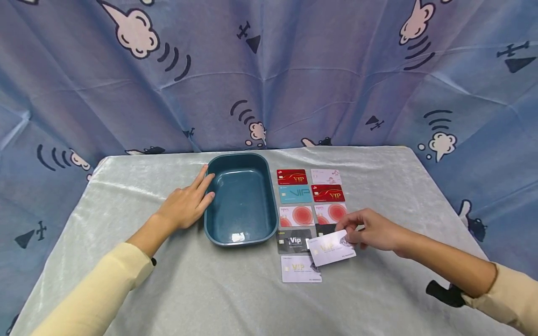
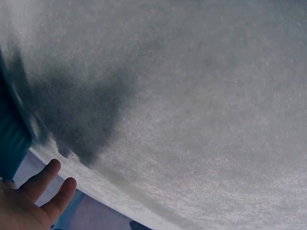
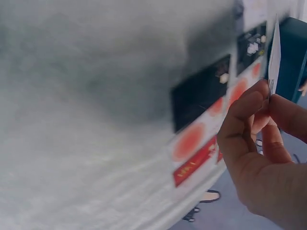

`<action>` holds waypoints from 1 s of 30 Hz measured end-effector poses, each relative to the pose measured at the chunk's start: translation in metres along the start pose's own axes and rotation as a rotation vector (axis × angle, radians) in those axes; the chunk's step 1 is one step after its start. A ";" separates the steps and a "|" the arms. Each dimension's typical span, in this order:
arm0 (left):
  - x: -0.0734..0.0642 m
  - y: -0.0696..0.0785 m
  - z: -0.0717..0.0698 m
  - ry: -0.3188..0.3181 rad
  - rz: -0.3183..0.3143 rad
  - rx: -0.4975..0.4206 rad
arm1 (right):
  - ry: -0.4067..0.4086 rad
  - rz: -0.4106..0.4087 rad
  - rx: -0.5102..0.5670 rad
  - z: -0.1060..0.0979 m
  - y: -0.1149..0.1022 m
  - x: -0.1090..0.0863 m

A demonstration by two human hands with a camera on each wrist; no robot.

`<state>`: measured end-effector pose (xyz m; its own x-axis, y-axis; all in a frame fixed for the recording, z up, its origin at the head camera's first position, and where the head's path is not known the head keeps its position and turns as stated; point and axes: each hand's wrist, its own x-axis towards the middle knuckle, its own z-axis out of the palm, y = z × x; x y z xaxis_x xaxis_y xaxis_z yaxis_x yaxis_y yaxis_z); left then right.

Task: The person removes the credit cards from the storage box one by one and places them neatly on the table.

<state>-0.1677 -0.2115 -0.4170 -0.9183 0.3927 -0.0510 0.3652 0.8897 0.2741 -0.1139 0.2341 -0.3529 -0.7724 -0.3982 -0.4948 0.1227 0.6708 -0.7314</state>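
My right hand (image 1: 371,231) pinches a white VIP card (image 1: 332,248) by its right end, raised and tilted over the lower cards. Seen edge-on in the right wrist view, the card (image 3: 275,62) sits between thumb and fingers (image 3: 247,108). Below it a black card (image 1: 324,229) is partly covered. Another white VIP card (image 1: 300,275) lies at the bottom of the left column. My left hand (image 1: 187,203) rests with extended fingers on the left rim of a dark teal bin (image 1: 241,205); in the left wrist view fingers (image 2: 60,199) of it show.
Two columns of cards lie right of the bin: red VIP cards (image 1: 292,177), a blue VIP card (image 1: 295,194), a pale pink card (image 1: 326,176), cards with red circles (image 1: 296,216) and a dark grey Vip card (image 1: 295,241). A pale cloth (image 1: 201,289) covers the table; a patterned curtain (image 1: 302,93) hangs behind.
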 end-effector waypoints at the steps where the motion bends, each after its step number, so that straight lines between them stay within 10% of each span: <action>1: 0.000 0.000 0.000 0.000 0.000 -0.001 | -0.004 0.008 0.008 0.000 0.004 0.000; 30: -0.001 0.002 -0.002 -0.010 0.004 0.005 | -0.002 0.065 -0.034 0.004 0.056 -0.005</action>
<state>-0.1667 -0.2103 -0.4144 -0.9151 0.3987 -0.0596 0.3698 0.8891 0.2697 -0.1003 0.2712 -0.3935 -0.7622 -0.3548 -0.5415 0.1509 0.7160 -0.6816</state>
